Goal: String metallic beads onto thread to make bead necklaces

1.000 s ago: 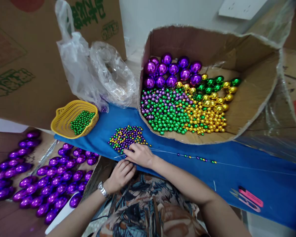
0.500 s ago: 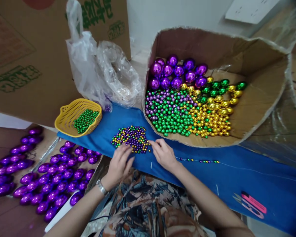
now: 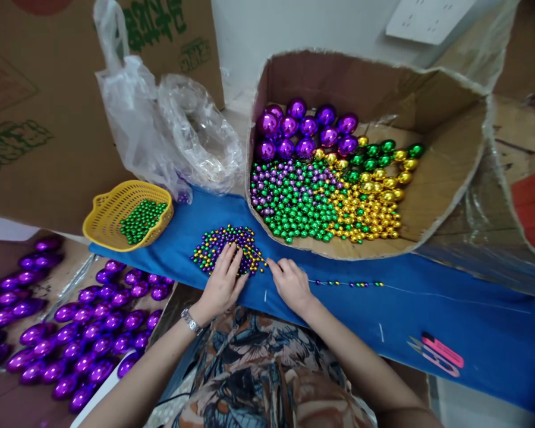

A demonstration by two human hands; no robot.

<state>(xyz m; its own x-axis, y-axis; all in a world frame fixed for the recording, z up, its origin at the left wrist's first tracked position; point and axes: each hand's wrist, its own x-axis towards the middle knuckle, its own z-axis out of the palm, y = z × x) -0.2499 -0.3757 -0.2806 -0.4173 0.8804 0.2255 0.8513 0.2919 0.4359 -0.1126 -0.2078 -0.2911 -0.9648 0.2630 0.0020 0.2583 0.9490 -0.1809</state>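
A pile of small purple, green and gold beads lies on the blue cloth. Over its near side rests my left hand, fingers stretched out and touching the beads. My right hand is closed in a pinch at the pile's right edge. It grips a thin needle whose tip points left into the beads. From behind that hand a thread runs right across the cloth, with several small beads strung on it in spaced groups. The grip itself is partly hidden by the fingers.
Behind stands a cardboard box of purple, green and gold balls. A yellow basket with green beads is on the left, near clear plastic bags. Large purple balls lie lower left. Scissors and a pink cutter lie right.
My left hand has moved further in over the bead pile, its fingers reaching forward and right. My right hand still pinches the needle beside the pile. The whole view has shifted slightly.
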